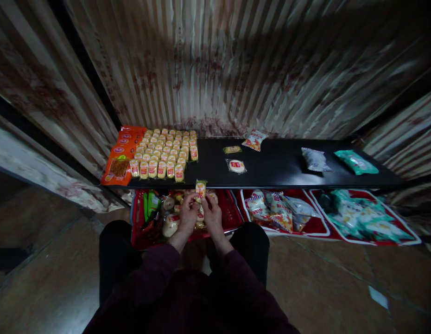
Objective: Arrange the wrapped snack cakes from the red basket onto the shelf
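Note:
A small yellow wrapped snack (200, 188) is upright between the fingertips of my left hand (188, 214) and my right hand (212, 214), over the left red basket (232, 211). Both hands have their fingers closed around its lower part. Just beyond, on the black shelf (212, 174), similar yellow packets (161, 170) stand in close rows at the left. An orange bag (120, 155) lies at their left edge. To the right of the rows are a flat yellow packet (232, 149) and a round white wrapped snack (237, 166).
A red-and-white bag (255, 139), a silvery bag (314, 159) and a green bag (356, 162) lie farther right on the shelf. Below it, a middle basket (321, 227) and a right basket (415, 239) hold bagged snacks. A curtain (215, 69) hangs behind.

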{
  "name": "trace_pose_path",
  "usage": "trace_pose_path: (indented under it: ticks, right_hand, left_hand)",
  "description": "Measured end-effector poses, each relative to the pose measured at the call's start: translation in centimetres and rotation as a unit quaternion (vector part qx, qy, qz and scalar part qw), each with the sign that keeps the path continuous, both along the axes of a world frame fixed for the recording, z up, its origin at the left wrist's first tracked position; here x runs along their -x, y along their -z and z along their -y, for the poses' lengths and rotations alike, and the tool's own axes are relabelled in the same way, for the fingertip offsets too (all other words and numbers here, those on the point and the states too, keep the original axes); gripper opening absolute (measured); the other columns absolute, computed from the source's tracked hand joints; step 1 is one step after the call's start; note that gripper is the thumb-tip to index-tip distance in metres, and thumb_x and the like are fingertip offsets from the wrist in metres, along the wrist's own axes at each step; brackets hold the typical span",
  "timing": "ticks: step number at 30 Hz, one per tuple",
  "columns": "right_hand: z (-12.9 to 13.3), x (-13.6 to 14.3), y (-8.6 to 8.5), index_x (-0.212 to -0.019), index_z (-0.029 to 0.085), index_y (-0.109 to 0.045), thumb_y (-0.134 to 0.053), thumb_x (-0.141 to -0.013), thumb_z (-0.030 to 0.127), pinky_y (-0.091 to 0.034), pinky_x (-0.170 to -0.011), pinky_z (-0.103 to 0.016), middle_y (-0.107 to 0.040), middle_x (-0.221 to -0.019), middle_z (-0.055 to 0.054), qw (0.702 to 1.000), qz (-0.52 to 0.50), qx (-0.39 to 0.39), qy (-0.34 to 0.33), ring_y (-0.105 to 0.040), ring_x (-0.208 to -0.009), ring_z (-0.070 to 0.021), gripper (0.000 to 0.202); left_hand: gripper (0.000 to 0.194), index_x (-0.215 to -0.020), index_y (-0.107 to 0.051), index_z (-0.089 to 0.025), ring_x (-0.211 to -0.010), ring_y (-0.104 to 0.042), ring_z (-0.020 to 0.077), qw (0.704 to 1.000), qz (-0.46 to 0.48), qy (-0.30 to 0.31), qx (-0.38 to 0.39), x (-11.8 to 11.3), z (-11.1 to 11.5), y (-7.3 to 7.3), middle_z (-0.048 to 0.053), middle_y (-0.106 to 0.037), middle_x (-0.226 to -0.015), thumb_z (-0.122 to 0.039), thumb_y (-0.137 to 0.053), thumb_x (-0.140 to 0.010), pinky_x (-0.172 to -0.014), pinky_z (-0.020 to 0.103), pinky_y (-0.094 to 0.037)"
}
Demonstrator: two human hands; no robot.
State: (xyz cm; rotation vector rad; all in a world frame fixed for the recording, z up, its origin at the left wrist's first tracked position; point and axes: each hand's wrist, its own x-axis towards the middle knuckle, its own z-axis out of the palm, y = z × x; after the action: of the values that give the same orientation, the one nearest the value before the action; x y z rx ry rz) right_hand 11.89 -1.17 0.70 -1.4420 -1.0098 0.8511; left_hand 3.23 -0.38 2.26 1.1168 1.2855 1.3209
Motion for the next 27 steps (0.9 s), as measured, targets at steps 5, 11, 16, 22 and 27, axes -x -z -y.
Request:
trace_pose_path:
  ticks: [5,11,16,22,27]
  right_hand:
    - [-1.2,-0.5,0.0,-0.108,0.015,-0.066,-0.051,-0.082,0.045,-0.045,-0.092,-0.038,-0.069,-0.109,-0.011,0.998,0.053,-0.016,0.005,-0.061,-0.101,-0.0233,0.042]
    - [-3.0,-0.9,0.1,-0.108,0.015,-0.066,-0.049,-0.082,0.045,-0.045,-0.093,-0.039,-0.069,-0.109,-0.013,0.997,0.075,-0.011,0.005,-0.061,-0.102,-0.0243,0.043]
    - [-4.8,-1.1,-0.1,-0.112,0.015,-0.064,-0.048,-0.084,0.044,-0.047,-0.090,-0.038,-0.069,-0.110,-0.012,0.997,0.082,-0.005,-0.001,-0.063,-0.099,-0.0238,0.043]
    - [-8.1,-1.4,0.3,-0.112,0.015,-0.064,-0.050,-0.084,0.044,-0.047,-0.092,-0.038,-0.068,-0.111,-0.012,0.995,0.091,-0.035,-0.008,-0.063,-0.100,-0.0234,0.042]
    - [-10.9,-1.6,0.7,-0.111,0.016,-0.065,-0.048,-0.085,0.044,-0.047,-0.092,-0.037,-0.069,-0.109,-0.011,0.994,0.101,-0.040,-0.014,-0.063,-0.098,-0.0226,0.042]
  left_hand:
    - [0.038,-0.101,-0.064,-0.019,-0.103,-0.057,0.0158,0.999,-0.048,0.007,-0.015,-0.1,-1.0,0.8,0.005,-0.065,-0.108,-0.004,-0.045,-0.072,-0.099,0.036,-0.041]
    - [0.046,-0.109,-0.063,-0.020,-0.111,-0.055,0.0167,0.995,-0.095,0.001,-0.032,-0.2,-2.3,0.4,0.006,-0.064,-0.115,-0.002,-0.042,-0.072,-0.102,0.037,-0.040]
    - [0.050,-0.112,-0.063,-0.020,-0.117,-0.052,0.0177,0.988,-0.154,-0.005,-0.025,-0.4,-3.6,-0.5,0.005,-0.062,-0.121,-0.001,-0.042,-0.071,-0.106,0.037,-0.037]
    - [0.053,-0.118,-0.061,-0.017,-0.121,-0.050,0.0189,0.983,-0.182,-0.014,-0.027,-1.0,-6.3,-0.8,0.007,-0.059,-0.127,-0.001,-0.042,-0.071,-0.108,0.036,-0.035]
    - [0.053,-0.121,-0.060,-0.016,-0.122,-0.049,0.0190,0.981,-0.190,-0.016,-0.019,-1.5,-8.4,-1.0,0.009,-0.058,-0.129,-0.001,-0.043,-0.073,-0.110,0.034,-0.033]
